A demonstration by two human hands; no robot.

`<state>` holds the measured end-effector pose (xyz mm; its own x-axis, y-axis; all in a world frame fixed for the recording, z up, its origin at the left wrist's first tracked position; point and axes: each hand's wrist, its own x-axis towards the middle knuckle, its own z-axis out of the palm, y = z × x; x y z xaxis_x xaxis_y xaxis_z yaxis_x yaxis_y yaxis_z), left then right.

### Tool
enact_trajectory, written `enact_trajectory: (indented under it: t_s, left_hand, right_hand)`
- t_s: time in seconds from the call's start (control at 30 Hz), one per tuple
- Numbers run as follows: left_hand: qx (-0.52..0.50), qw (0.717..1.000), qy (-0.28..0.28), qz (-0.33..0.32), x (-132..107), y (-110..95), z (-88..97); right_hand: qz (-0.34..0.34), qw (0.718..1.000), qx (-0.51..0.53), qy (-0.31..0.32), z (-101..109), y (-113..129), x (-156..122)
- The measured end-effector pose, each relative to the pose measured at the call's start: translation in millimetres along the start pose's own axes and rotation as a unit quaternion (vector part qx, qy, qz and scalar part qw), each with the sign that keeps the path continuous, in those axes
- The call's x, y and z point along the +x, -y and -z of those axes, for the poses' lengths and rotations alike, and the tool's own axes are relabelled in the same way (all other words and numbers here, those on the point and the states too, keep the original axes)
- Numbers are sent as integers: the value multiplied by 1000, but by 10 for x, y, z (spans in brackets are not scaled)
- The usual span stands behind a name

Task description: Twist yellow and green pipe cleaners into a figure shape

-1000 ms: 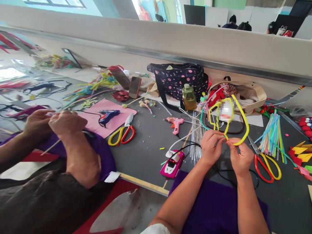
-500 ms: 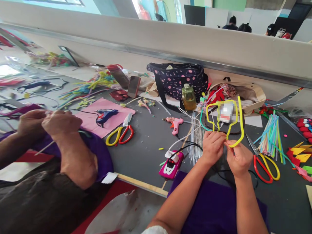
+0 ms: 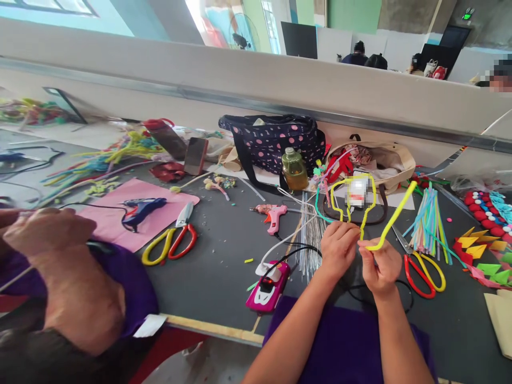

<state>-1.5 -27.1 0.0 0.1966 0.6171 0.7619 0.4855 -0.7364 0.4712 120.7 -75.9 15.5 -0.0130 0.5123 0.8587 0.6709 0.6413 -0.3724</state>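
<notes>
A yellow pipe cleaner [image 3: 396,217] is bent into an angular loop with a narrow neck, its long free end slanting up to the right. My left hand [image 3: 340,250] pinches the neck below the loop. Close beside it, my right hand [image 3: 382,266] grips the same pipe cleaner between thumb and fingers, where the free end turns off. Behind the loop lies a white, partly blurred object [image 3: 359,191]. Thin silvery wires [image 3: 310,240] lie left of my left hand. Scissors with red and yellow handles [image 3: 419,274] rest to the right of my right hand.
A pink glue gun [image 3: 274,216] and a magenta power strip [image 3: 268,288] with cords lie left of my arms. Behind stand a green bottle [image 3: 295,173] and a dark patterned bag [image 3: 276,141]. At the left, a co-worker's hands [image 3: 44,234] work near more scissors [image 3: 176,234].
The pipe cleaner's free end has swung from a nearly upright, curved position to a straighter slant toward the right. Both hands keep their grip. The view has turned to the right.
</notes>
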Motion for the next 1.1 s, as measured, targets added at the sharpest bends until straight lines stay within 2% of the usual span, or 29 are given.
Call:
enact_trajectory:
  t_s: [0.27,0.4,0.5,0.63,0.73,0.87,0.97,1.1]
  left_hand:
    - [24,999,29,-21,-23,10,-21]
    - [32,998,31,-42,-34,11,-32]
    - [44,997,20,-60,-42,1,-42]
    - [24,997,24,-63,-41,-17,-52]
    - [-22,998,33,-49,-35,-33,-58]
    - [-64,997,34,-32,-34,-53,-68]
    - [-76,996,30,-33,-34,-63,-73]
    - [-75,994,41,-60,-26,-78,-74]
  right_hand:
    - [-62,996,58,29,8,22,41]
    - [-138,984,96,51,-15,14,53]
    - [-218,964,148,37,-27,16,73]
    - [-333,922,198,-12,-41,-26,65]
    - [-386,887,242,-67,-44,-76,39]
    - [-392,866,280,-133,-48,-99,54]
    - [-390,861,284,-163,-59,-92,96]
    - [-373,859,258,-240,-70,-102,134]
